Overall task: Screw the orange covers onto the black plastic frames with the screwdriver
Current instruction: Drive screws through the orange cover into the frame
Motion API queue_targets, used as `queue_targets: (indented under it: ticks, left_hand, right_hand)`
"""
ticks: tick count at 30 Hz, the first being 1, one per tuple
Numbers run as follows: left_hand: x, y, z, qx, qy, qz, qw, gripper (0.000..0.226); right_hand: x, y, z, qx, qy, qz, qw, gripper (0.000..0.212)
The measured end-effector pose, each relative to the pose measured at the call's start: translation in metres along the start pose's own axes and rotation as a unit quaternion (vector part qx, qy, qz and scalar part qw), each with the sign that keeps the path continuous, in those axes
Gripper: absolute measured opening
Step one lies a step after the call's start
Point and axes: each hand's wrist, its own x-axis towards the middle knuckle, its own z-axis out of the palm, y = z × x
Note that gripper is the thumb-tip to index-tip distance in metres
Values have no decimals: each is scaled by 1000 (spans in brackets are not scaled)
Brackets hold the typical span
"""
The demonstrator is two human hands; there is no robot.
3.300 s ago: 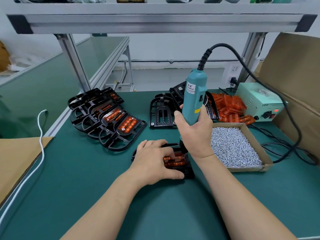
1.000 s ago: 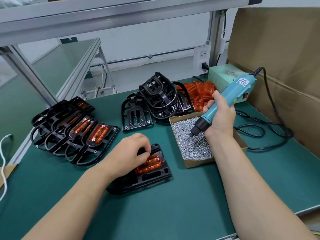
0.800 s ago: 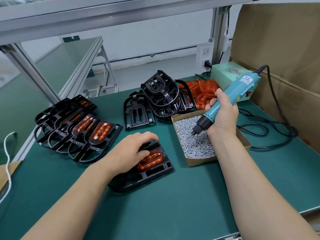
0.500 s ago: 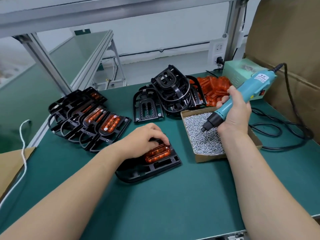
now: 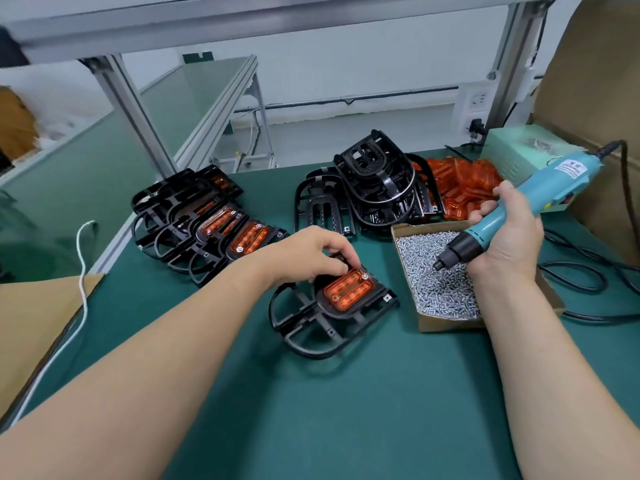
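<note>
Right hand [image 5: 509,237] clenched on driver [image 5: 512,206], tip down-left in the screw box [image 5: 446,323]. Left hand [image 5: 311,252] pinches cover [image 5: 348,289] on frame [image 5: 329,317], just left of the box. Open screw hole: likely cover's near end.

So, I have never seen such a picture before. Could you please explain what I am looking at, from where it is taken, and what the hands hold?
There is no machine here: a person wears a camera on the head, looking down at a green worktable. The right hand holds a blue electric screwdriver, its tip over a cardboard box of screws. The left hand touches an orange cover sitting on a black frame. Finished frames lie to the left; bare frames and loose covers are piled behind.
</note>
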Motion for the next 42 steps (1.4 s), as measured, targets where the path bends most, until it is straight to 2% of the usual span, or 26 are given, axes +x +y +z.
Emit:
queue_targets:
  ticks: [10,23,28,31,36,42]
  left_hand:
    - [-4,4,-2,-103,-32,-73,991,19]
    - [-10,16,-7,-135,-106,-109,979,32]
    - [-12,12,-10,-174,-145,-134,965,49]
    - [-12,10,-10,-177,-141,-117,967,61]
    - [-11,7,-8,-214,-101,-100,967,66]
    - [-20,3,-9,-181,-88,-79,976,79]
  right_hand:
    - [2,3,-2,-22,-4,-7,1000,28]
    - [2,3,-2,-13,-5,-5,1000,29]
    - [2,3,-3,-6,-3,-2,1000,31]
    - [3,4,-3,-3,-2,-2,1000,30]
    - [4,3,-3,-3,-3,-5,1000,30]
    - [5,3,-3,-4,-5,-8,1000,28]
